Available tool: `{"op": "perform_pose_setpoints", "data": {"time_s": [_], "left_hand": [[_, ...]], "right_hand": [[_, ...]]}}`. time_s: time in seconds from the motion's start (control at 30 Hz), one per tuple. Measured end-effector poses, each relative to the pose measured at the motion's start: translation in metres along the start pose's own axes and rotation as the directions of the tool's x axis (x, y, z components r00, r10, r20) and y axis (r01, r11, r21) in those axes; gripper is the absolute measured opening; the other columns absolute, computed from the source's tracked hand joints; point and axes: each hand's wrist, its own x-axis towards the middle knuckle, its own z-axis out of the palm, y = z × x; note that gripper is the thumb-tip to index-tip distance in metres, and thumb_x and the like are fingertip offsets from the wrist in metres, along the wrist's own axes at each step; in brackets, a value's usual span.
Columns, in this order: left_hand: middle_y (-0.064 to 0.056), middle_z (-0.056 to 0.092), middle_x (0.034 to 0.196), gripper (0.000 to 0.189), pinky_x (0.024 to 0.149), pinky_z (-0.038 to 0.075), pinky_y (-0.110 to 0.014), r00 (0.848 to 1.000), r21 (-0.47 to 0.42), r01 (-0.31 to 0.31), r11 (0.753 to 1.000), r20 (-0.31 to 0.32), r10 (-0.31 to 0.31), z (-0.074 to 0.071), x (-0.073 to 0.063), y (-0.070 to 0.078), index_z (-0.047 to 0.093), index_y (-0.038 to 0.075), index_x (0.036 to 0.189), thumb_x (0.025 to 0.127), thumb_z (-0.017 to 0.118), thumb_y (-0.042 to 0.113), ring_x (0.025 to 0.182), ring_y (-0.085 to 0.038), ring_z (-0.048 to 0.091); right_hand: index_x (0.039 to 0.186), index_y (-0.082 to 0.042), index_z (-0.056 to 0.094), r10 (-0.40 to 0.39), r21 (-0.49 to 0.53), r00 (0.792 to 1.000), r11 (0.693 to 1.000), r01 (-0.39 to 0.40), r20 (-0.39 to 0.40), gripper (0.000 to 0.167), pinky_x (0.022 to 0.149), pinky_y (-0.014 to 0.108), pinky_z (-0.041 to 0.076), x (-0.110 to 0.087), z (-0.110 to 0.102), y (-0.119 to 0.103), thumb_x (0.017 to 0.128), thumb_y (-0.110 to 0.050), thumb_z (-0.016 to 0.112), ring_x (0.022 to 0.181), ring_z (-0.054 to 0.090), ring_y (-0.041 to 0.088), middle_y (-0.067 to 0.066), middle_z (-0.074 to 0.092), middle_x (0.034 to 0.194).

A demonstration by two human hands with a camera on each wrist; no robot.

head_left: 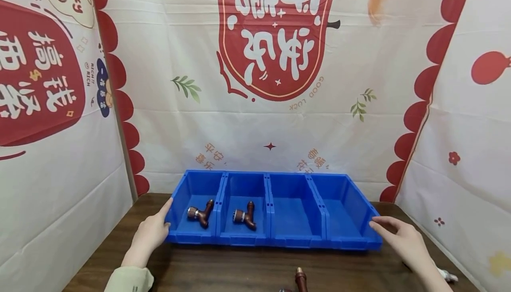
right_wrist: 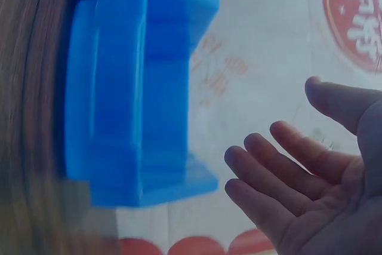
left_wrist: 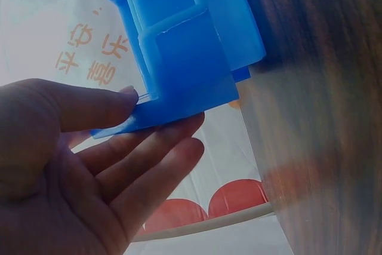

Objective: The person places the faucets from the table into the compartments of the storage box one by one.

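Note:
A blue bin (head_left: pixel 245 240) with a row of several compartments stands on the table in the head view. Its left end wall is gripped by my left hand (head_left: pixel 150 234), with the thumb on one side and fingers on the other in the left wrist view. Beside the right end is my right hand (head_left: pixel 405 241); its fingers are spread and apart from the bin (right_wrist: pixel 119 100) in the right wrist view. A brown tap-like fitting (head_left: pixel 202 215) with a ribbed knob lies in the leftmost compartment. The second compartment holds a similar fitting (head_left: pixel 249 217).
Another brown fitting (head_left: pixel 300 278) is partly visible at the bottom edge, on the wooden table (head_left: pixel 223 267). A white and silver object (head_left: pixel 448 276) lies at the right, partly behind my forearm. Printed cloth (head_left: pixel 159 128) hangs behind the bin and along both sides.

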Motion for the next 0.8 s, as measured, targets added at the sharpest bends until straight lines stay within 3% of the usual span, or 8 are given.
{"op": "perform_pose_setpoints", "data": {"time_s": [0.17,0.33,0.4,0.6,0.7,0.8], "left_hand": [[-0.036,0.059,0.114,0.067,0.065,0.051,-0.054,0.999,0.006,-0.033,0.999,-0.020,0.033,0.000,0.001,-0.002,0.031,0.005,0.149,0.089,0.061,0.003,0.072,-0.034,0.062],[-0.036,0.059,0.112,0.068,0.066,0.051,-0.054,0.999,-0.004,-0.040,0.999,0.000,0.040,0.004,0.002,-0.005,0.030,0.004,0.150,0.089,0.061,0.004,0.073,-0.033,0.062],[-0.036,0.059,0.112,0.068,0.067,0.051,-0.054,0.999,-0.007,-0.037,0.999,0.003,0.037,0.006,0.001,-0.007,0.030,0.004,0.150,0.089,0.062,0.004,0.073,-0.033,0.062],[-0.036,0.059,0.112,0.069,0.066,0.052,-0.052,0.999,-0.015,-0.034,0.999,0.001,0.034,0.008,0.002,-0.009,0.030,0.005,0.150,0.089,0.063,0.004,0.071,-0.030,0.061],[-0.036,0.058,0.115,0.069,0.064,0.052,-0.049,1.000,-0.022,-0.028,0.999,0.007,0.028,0.007,0.003,-0.009,0.030,0.005,0.150,0.089,0.063,0.004,0.070,-0.028,0.059],[-0.037,0.055,0.119,0.069,0.066,0.052,-0.051,0.999,-0.026,-0.033,0.999,0.001,0.033,0.006,0.004,-0.008,0.031,0.006,0.150,0.089,0.063,0.004,0.074,-0.031,0.060]], "right_hand": [[0.116,-0.003,0.069,-0.068,0.034,0.998,0.997,0.068,0.007,0.048,0.070,0.028,0.051,-0.007,0.005,-0.026,0.088,-0.042,0.069,0.093,0.067,0.026,0.014,0.071,0.105],[0.120,-0.005,0.066,-0.191,0.077,0.978,0.980,0.185,0.084,0.045,0.079,0.034,0.054,-0.019,0.014,-0.043,0.087,-0.034,0.073,0.102,0.065,0.029,0.012,0.069,0.111],[0.123,-0.008,0.065,-0.258,0.095,0.958,0.964,0.247,0.124,0.045,0.083,0.034,0.054,-0.023,0.019,-0.048,0.086,-0.033,0.073,0.107,0.063,0.025,0.008,0.067,0.116],[0.127,-0.013,0.063,-0.455,0.139,0.871,0.890,0.435,0.183,0.046,0.085,0.030,0.052,-0.029,0.029,-0.057,0.086,-0.033,0.074,0.113,0.058,0.012,0.005,0.063,0.125],[0.131,-0.014,0.060,-0.484,0.154,0.835,0.875,0.458,0.263,0.051,0.085,0.036,0.053,-0.031,0.032,-0.062,0.087,-0.039,0.070,0.117,0.057,0.016,0.007,0.060,0.128],[0.135,-0.015,0.056,-0.500,0.177,0.787,0.865,0.469,0.361,0.058,0.085,0.048,0.051,-0.032,0.036,-0.069,0.087,-0.046,0.068,0.120,0.054,0.031,0.010,0.057,0.134]]}}
